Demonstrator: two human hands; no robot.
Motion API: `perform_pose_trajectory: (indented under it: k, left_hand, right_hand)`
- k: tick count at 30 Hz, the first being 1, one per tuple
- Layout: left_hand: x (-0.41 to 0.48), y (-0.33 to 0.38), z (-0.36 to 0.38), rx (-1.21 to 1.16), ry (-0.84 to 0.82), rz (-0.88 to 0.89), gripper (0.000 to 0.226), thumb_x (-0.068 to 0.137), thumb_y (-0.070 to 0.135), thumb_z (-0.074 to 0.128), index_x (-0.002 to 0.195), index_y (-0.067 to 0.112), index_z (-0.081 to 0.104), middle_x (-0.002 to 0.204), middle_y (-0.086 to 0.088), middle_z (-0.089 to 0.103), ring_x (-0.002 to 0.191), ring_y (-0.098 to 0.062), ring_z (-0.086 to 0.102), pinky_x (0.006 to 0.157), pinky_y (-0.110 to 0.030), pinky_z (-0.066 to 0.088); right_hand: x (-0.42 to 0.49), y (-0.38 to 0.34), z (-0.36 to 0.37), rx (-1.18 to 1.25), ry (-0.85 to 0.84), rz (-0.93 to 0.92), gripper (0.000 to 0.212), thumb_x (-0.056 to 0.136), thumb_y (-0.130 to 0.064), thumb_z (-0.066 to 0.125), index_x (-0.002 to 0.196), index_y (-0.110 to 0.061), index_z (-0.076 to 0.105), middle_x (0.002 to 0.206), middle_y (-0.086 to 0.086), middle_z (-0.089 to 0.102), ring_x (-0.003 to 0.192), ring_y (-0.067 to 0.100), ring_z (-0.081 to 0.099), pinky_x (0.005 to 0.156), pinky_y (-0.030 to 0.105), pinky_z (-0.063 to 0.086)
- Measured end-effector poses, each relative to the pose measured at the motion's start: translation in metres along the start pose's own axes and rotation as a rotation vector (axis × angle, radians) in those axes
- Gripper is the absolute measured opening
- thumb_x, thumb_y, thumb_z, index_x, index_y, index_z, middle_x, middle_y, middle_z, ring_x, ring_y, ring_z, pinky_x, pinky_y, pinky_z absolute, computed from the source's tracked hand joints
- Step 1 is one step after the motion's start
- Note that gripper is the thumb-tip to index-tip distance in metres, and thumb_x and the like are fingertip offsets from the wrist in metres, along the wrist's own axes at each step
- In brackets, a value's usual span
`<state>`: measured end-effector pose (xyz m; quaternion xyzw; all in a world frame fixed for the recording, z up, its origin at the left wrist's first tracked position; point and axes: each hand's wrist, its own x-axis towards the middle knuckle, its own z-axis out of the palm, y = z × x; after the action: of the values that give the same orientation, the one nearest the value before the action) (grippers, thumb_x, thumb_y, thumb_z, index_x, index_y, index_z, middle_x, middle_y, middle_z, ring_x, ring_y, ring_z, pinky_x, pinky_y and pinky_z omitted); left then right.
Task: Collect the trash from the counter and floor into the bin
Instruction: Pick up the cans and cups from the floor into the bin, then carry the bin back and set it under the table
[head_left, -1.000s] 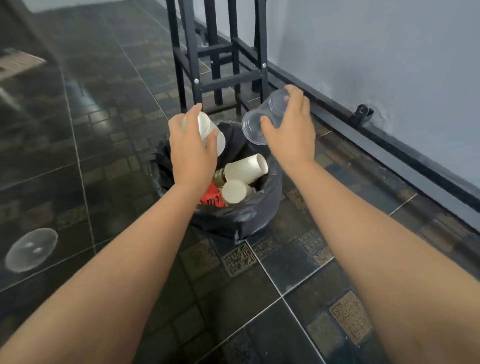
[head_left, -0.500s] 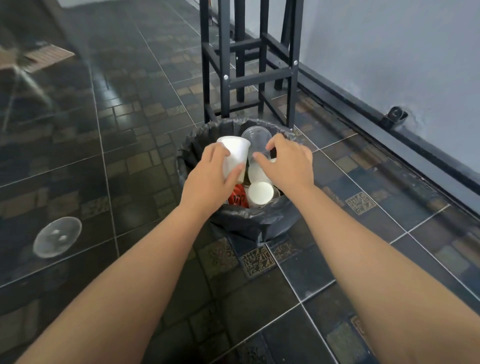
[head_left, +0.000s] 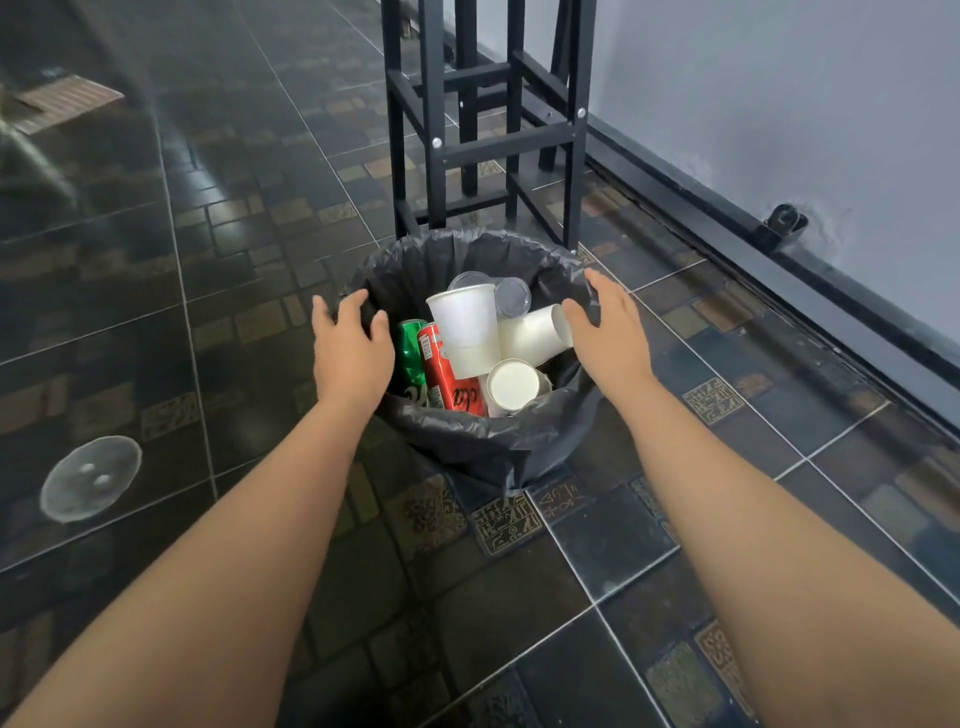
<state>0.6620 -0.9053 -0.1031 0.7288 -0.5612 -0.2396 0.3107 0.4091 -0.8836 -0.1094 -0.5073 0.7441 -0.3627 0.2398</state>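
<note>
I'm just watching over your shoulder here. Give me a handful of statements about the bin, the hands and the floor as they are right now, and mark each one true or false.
1. Both hands are empty. True: the left hand and the right hand are open, holding nothing.
2. The bin is lined with a white bag. False: the liner is black.
3. A red can and a green can lie side by side in the bin. True.
4. The clear dome lid is inside the bin. False: it lies on the floor tiles, to the left of the bin.
5. A white paper cup sits on top of the trash. True.
</note>
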Motion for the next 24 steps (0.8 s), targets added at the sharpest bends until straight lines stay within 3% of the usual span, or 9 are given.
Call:
perform_pose_trajectory:
  k: [3, 7, 12, 15, 18, 24]
  left_hand:
    - [0.011, -0.007, 0.001, -0.085, -0.030, -0.039, 0.045, 0.102, 0.033, 0.047, 0.146, 0.025, 0.046, 0.156, -0.009, 0.036, 0.145, -0.024, 0.031, 0.115, -0.039, 0.031]
    - [0.015, -0.012, 0.001, -0.286, -0.043, -0.068, 0.042, 0.098, 0.028, 0.056, 0.140, 0.033, 0.054, 0.133, 0.004, 0.058, 0.121, -0.014, 0.053, 0.103, -0.028, 0.041]
    - [0.016, -0.016, 0.003, -0.525, -0.080, -0.087, 0.041, 0.098, 0.019, 0.057, 0.137, 0.033, 0.059, 0.132, 0.009, 0.059, 0.121, -0.008, 0.054, 0.107, -0.031, 0.044]
    - [0.020, -0.020, 0.004, -0.622, -0.103, -0.121, 0.040, 0.098, 0.017, 0.057, 0.134, 0.035, 0.060, 0.141, 0.007, 0.057, 0.130, -0.012, 0.051, 0.110, -0.039, 0.042]
    - [0.014, -0.015, 0.000, -0.687, -0.113, -0.154, 0.039, 0.096, 0.019, 0.061, 0.132, 0.034, 0.062, 0.141, 0.009, 0.057, 0.129, -0.007, 0.052, 0.112, -0.035, 0.040]
    - [-0.010, 0.040, -0.048, -0.698, -0.215, -0.215, 0.040, 0.097, 0.023, 0.062, 0.134, 0.035, 0.060, 0.143, 0.012, 0.054, 0.131, -0.003, 0.048, 0.112, -0.032, 0.039]
  right_hand:
    - [0.002, 0.000, 0.001, 0.199, 0.014, 0.077, 0.049, 0.097, -0.039, 0.049, 0.145, -0.036, 0.038, 0.151, -0.003, 0.038, 0.131, 0.011, 0.043, 0.112, 0.037, 0.032]
    - [0.006, -0.003, 0.003, 0.340, -0.026, 0.096, 0.047, 0.098, -0.036, 0.048, 0.144, -0.041, 0.038, 0.148, -0.011, 0.041, 0.134, 0.009, 0.040, 0.112, 0.033, 0.031]
    - [0.014, -0.002, 0.005, 0.442, -0.081, 0.108, 0.046, 0.101, -0.028, 0.047, 0.145, -0.036, 0.039, 0.152, -0.012, 0.037, 0.135, 0.005, 0.034, 0.102, 0.022, 0.027]
    - [0.015, 0.000, 0.007, 0.496, -0.076, 0.125, 0.046, 0.102, -0.032, 0.044, 0.147, -0.032, 0.037, 0.153, -0.014, 0.035, 0.130, 0.000, 0.035, 0.112, 0.025, 0.025]
    - [0.007, -0.003, 0.004, 0.529, -0.072, 0.164, 0.048, 0.102, -0.037, 0.042, 0.149, -0.033, 0.035, 0.153, -0.017, 0.033, 0.128, -0.004, 0.032, 0.116, 0.028, 0.023]
    - [-0.030, -0.045, -0.046, 0.550, -0.018, 0.284, 0.048, 0.101, -0.034, 0.047, 0.148, -0.035, 0.036, 0.152, -0.018, 0.035, 0.130, -0.005, 0.033, 0.107, 0.020, 0.027]
